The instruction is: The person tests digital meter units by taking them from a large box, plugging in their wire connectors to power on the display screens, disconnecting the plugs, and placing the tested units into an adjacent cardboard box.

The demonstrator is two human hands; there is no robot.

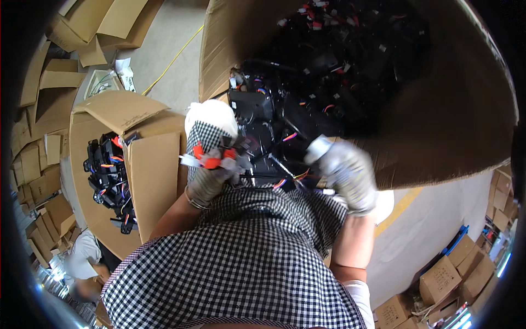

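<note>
My left hand (209, 185), in a pale work glove, is closed round a bunch of red and white plug connectors (212, 160) that stick out above its fingers. My right hand (350, 172), gloved too, is smeared by motion beside a heap of black plastic units (257, 107). A pale tip shows at its fingers; whether that is glove or a held piece I cannot make out. Coloured wires (289, 137) trail from the units between my hands. The heap reaches from my lap into a large tipped cardboard box (438, 126).
To my left an open carton (156, 175) holds more black units (107, 175) with coloured wires. Flattened cartons (55, 88) pile up at the far left. A yellow cord (174, 59) lies on the floor. Boxes (441, 279) stand at the lower right, and another person (85, 268) is at the lower left.
</note>
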